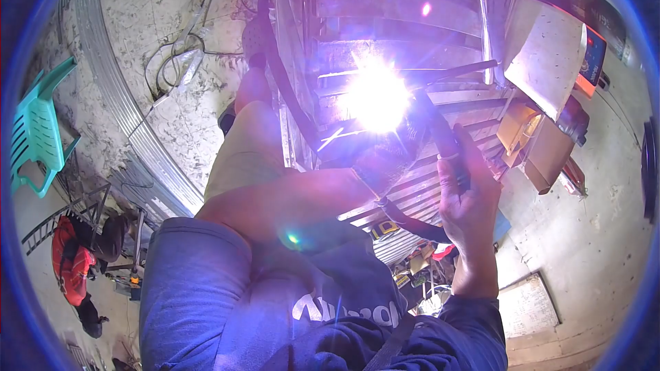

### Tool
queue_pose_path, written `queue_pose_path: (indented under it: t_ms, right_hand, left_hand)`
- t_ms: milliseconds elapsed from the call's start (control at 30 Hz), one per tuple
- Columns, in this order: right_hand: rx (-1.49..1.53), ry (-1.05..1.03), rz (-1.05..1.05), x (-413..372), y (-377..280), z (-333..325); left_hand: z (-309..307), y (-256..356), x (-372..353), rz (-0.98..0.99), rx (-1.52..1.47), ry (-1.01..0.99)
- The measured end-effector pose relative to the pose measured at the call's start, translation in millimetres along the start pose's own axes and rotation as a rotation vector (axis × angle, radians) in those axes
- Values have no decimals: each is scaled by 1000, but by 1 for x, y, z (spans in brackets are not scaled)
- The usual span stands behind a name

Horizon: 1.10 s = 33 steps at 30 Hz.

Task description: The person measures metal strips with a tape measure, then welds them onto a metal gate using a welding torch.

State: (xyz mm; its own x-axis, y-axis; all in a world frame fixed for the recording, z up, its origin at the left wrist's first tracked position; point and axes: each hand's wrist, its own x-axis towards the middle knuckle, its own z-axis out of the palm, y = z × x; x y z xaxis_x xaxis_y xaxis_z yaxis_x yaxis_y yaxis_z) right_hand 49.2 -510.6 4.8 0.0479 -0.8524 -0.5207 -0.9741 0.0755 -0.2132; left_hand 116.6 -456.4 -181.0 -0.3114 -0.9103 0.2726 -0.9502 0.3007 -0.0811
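A blinding welding arc burns at the middle of a metal frame and washes out what is around it. My right hand is closed around the dark handle of a welding torch, whose front end fades into the glare. A dark cable curves below that hand toward my left wrist. My left hand, apparently in a dark glove, is just below the arc. Its fingers are lost in shadow and glare, so I cannot see what they hold. Metal slats run beneath both hands.
At the right, a red-orange machine stands behind a pale panel, near an open cardboard box. A green plastic chair is at the left, beside long corrugated metal strips. A loose cable lies on the floor.
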Motion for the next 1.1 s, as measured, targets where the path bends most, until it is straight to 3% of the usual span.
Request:
queue_pose_path:
  t_ms: [100, 333, 767, 967, 1100]
  right_hand:
    - [-38, -35, -5, -4, 3, 2]
    - [97, 153, 73, -17, 13, 8]
    - [58, 109, 47, -11, 27, 7]
    - [121, 212, 92, -22, 30, 14]
    - [115, 263, 144, -49, 42, 7]
  left_hand:
    - [-1, -2, 0, 12, 7, -9]
    - [-1, -7, 4, 47, 43, -28]
    - [-6, -11, 3, 86, 73, -62]
    - [-7, -11, 6, 73, 138, -53]
    - [-3, 9, 4, 31, -80, -110]
